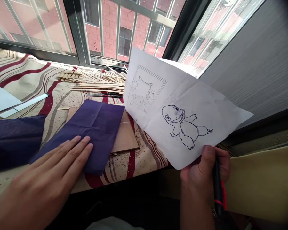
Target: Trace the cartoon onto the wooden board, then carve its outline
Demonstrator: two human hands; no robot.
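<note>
My left hand [55, 172] lies flat, fingers stretched out, on a dark purple sheet of carbon paper [96, 124]. Under that sheet a thin wooden board [127, 137] shows at the right side. My right hand [204, 166] grips a white sheet of paper [153, 118] by its lower edge and holds it up, tilted. The paper bears a bold cartoon figure drawn in dark lines and a fainter framed drawing. A black and red pen [218, 185] is also held in my right hand, pointing down.
Many thin wooden sticks [98, 81] lie by the window, with a dark slim tool [108, 95] in front. A second dark sheet [16, 140], a white strip [26, 105] and white paper [2, 97] are at left. Sawdust dots the striped cloth [120, 169] near the table's edge.
</note>
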